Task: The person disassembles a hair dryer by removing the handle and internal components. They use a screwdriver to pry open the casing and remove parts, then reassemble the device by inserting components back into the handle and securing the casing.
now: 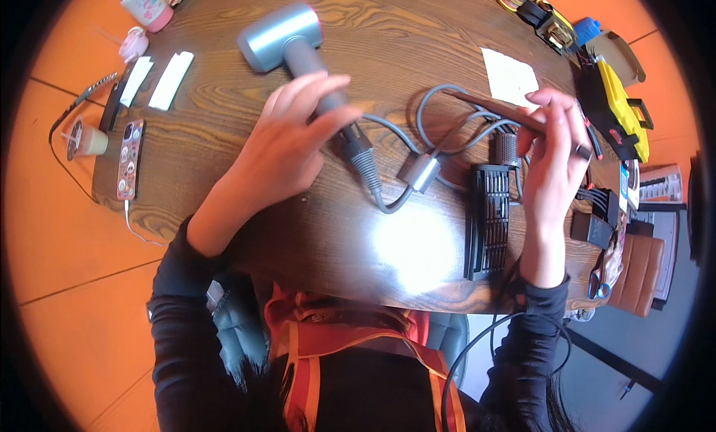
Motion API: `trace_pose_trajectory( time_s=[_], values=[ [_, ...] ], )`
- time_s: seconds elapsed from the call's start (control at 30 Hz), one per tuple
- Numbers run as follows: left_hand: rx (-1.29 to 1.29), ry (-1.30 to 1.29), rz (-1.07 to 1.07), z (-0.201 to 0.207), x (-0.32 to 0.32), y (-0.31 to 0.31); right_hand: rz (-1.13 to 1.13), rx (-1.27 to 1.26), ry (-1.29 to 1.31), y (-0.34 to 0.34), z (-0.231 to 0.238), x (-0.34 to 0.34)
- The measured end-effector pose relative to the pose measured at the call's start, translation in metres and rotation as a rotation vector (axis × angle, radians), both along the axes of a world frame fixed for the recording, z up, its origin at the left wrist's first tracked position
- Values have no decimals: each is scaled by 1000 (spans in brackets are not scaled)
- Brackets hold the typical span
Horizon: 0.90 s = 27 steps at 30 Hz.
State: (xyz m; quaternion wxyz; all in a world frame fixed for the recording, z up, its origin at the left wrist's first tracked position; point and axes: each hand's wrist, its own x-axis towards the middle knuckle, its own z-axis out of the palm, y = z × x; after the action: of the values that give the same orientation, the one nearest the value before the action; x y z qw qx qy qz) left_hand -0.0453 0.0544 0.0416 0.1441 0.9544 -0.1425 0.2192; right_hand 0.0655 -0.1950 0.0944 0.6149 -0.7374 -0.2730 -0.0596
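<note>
A hair dryer [280, 38] with a silver-blue head and dark grey handle lies on the wooden table, head toward the far left. Over its handle is my left hand [280, 145], fingers and thumb stretched apart; how firmly it touches cannot be seen. The grey cord [391, 206] runs from the handle through a small box [421, 172] into loose loops. My right hand [553, 152] is closed around a slim dark brown tapered stick [496, 108], its thin end pointing left above the loops. Beneath it are a grey textured cylinder [506, 149] and a black slotted block [490, 223].
White paper [510, 77] lies beyond my right hand. A yellow toolbox [617, 107] and tools crowd the right edge. At left are a phone [130, 160] on a white cable, white strips [171, 80] and a tumbler [147, 7]. Glare brightens the table's near middle.
</note>
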Motion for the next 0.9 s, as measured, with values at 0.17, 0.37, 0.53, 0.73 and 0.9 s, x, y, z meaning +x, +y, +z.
trace_pose_trajectory(
  time_s=[0.17,0.37,0.53,0.73,0.9],
  values=[
    [76,42,15,0,21,11,230,165,103,6,-23,-29],
    [53,-52,15,2,27,13,301,287,67,-2,-36,-43],
    [-130,-254,-62,6,29,0,181,279,-134,-5,-28,-50],
    [-153,-436,-20,-2,27,-13,-6,379,-151,-8,-24,-60],
    [-120,-509,-100,-4,28,-18,-40,428,-215,-11,-23,-61]
  ],
)
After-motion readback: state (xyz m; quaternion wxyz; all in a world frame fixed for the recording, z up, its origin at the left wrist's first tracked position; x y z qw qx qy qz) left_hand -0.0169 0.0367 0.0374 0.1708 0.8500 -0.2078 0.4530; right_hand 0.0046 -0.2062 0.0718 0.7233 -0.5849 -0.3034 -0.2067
